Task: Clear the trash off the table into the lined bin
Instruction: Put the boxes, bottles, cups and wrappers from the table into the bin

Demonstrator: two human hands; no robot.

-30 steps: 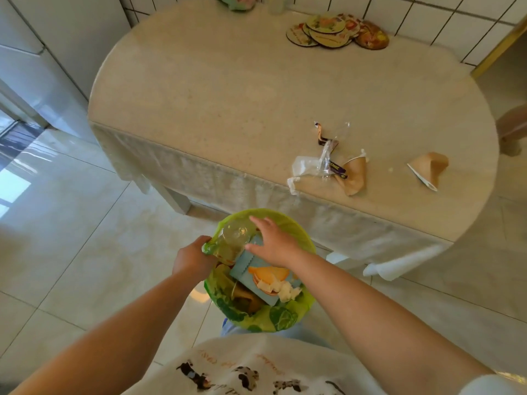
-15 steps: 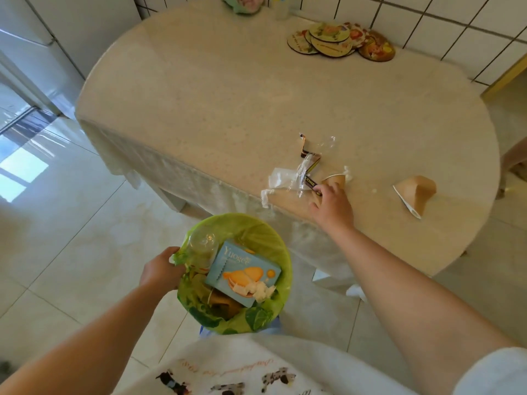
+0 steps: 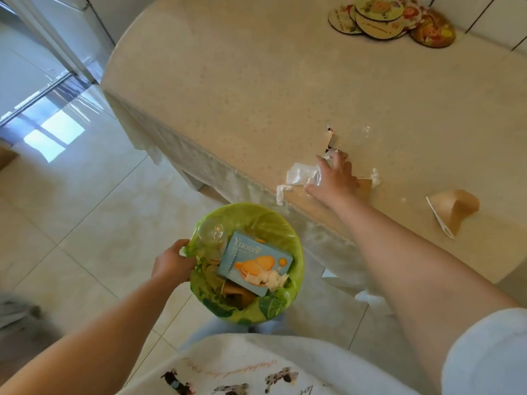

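A bin with a green liner (image 3: 288, 226) sits below the table's front edge; my left hand (image 3: 172, 262) grips its rim on the left. Inside lie a clear plastic cup (image 3: 212, 235), a blue box (image 3: 253, 265) and other scraps. My right hand (image 3: 335, 178) rests with fingers spread on a pile of trash near the table edge: clear plastic wrap (image 3: 301, 173), a dark torn wrapper strip (image 3: 330, 138) and a brown paper piece (image 3: 365, 185) partly under the hand. I cannot tell whether the fingers grip anything. A second brown paper cone (image 3: 456, 208) lies to the right.
The beige table (image 3: 256, 81) has a stack of round picture coasters (image 3: 390, 19) at its far edge. White tissue scraps (image 3: 376, 176) lie beside the pile. Glossy tiled floor (image 3: 71, 209) stretches to the left, with a door frame beyond.
My right hand left the bin, reached up to the table and now lies spread on the wrapper pile. My left hand has kept hold of the bin rim while the view shifted closer.
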